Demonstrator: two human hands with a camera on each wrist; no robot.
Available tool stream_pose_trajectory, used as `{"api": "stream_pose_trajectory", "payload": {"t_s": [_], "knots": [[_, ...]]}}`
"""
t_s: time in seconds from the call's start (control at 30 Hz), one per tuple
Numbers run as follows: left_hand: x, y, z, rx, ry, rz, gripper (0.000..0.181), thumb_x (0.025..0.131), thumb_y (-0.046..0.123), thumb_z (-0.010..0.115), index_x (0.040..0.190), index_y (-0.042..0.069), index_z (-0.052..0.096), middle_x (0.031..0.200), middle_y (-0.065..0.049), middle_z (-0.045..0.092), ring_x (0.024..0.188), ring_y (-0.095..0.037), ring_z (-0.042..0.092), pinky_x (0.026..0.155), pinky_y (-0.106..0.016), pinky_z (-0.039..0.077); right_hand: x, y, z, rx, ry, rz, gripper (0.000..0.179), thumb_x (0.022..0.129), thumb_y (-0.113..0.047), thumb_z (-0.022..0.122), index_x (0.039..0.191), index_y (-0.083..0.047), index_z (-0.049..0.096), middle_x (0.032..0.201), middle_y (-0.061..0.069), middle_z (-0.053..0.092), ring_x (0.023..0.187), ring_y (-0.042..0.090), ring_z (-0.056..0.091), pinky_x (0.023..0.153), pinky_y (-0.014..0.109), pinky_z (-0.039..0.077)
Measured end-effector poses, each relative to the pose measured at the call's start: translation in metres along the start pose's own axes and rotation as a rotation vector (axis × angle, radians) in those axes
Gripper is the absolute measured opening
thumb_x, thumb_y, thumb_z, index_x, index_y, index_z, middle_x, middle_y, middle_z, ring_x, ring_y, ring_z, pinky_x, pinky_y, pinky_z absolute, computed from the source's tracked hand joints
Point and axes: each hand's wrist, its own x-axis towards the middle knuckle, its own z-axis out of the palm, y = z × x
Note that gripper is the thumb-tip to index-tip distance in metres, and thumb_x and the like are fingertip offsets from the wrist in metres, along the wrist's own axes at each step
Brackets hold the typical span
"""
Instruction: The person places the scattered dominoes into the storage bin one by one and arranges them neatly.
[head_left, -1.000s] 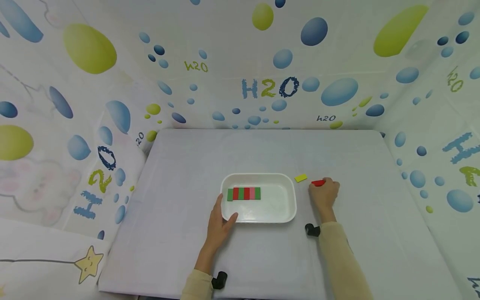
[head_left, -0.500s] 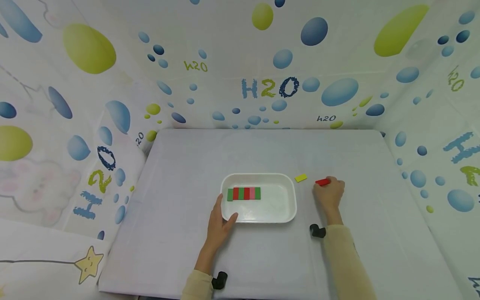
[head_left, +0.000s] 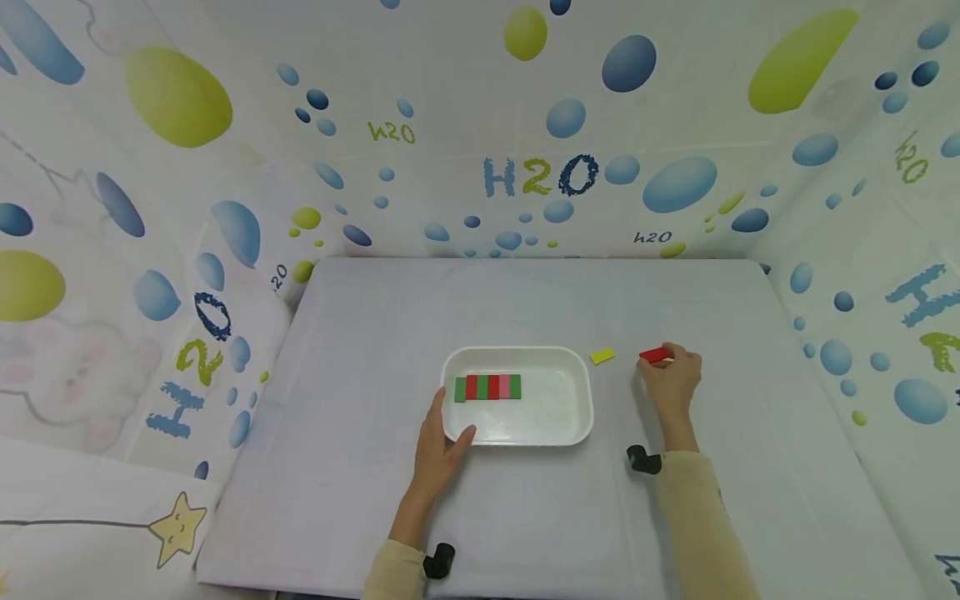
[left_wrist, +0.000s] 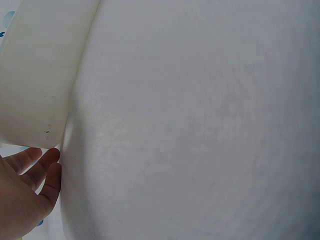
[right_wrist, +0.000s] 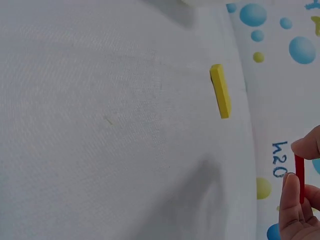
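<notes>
In the head view, my right hand (head_left: 672, 382) pinches a small red block (head_left: 654, 356) between thumb and fingers, right of the tray. The right wrist view shows this slim red block upright between the fingertips. My left hand (head_left: 437, 454) rests against the lower left corner of a white tray (head_left: 555, 425): straight fingers along its left side, thumb spread at the near rim. Inside the tray stands a side-by-side row of green, red and pink blocks (head_left: 492, 387). A yellow block (head_left: 602, 357) lies on the cloth between the tray and my right hand.
A white cloth covers the table (head_left: 360, 350). Printed sheets with blue and green bubbles (head_left: 566, 117) rise behind it and at both sides. A black device (head_left: 643, 459) is on the right wrist, another (head_left: 439, 561) on the left.
My right hand has moved to the right and slightly away from me with the red block, farther from the yellow block. The left hand, tray and its row of blocks have stayed put.
</notes>
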Motion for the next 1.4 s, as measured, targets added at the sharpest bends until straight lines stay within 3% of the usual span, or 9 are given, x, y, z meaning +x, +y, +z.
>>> {"api": "stream_pose_trajectory", "payload": {"t_s": [0.17,0.3,0.87,1.4], "knots": [[0.0,0.0,0.0,-0.002,0.003,0.002,0.081,0.089,0.037,0.063,0.153,0.007,0.025,0.149,-0.018,0.043,0.131,-0.037,0.044,0.107,-0.06,0.035,-0.001,-0.006,-0.007,0.047,0.008,-0.018,0.049,0.083,-0.006,0.068,0.129,0.007,0.056,0.124,0.026,0.046,0.1,0.032,0.061,0.062,0.004,0.036],[0.0,-0.001,0.0,0.003,0.008,0.008,0.081,0.089,0.036,0.064,0.153,0.006,0.025,0.15,-0.019,0.042,0.131,-0.037,0.044,0.107,-0.059,0.035,-0.003,-0.012,-0.011,0.081,0.02,-0.054,0.048,0.083,-0.003,0.069,0.128,0.008,0.055,0.123,0.026,0.047,0.101,0.033,0.063,0.062,0.0,0.034],[0.0,-0.003,0.0,-0.009,-0.005,-0.017,0.081,0.089,0.036,0.064,0.154,0.008,0.024,0.152,-0.017,0.041,0.133,-0.036,0.042,0.109,-0.058,0.033,-0.005,-0.035,-0.023,0.101,0.074,-0.221,0.046,0.084,-0.005,0.072,0.127,0.004,0.058,0.118,0.021,0.051,0.093,0.024,0.062,0.069,-0.002,0.038],[0.0,-0.003,0.0,-0.018,0.001,0.01,0.081,0.089,0.034,0.065,0.153,0.006,0.025,0.15,-0.019,0.042,0.133,-0.037,0.043,0.109,-0.057,0.033,-0.016,-0.061,-0.028,0.153,0.027,-0.319,0.046,0.081,-0.003,0.075,0.125,0.002,0.061,0.114,0.02,0.053,0.093,0.026,0.065,0.07,0.001,0.043]]}}
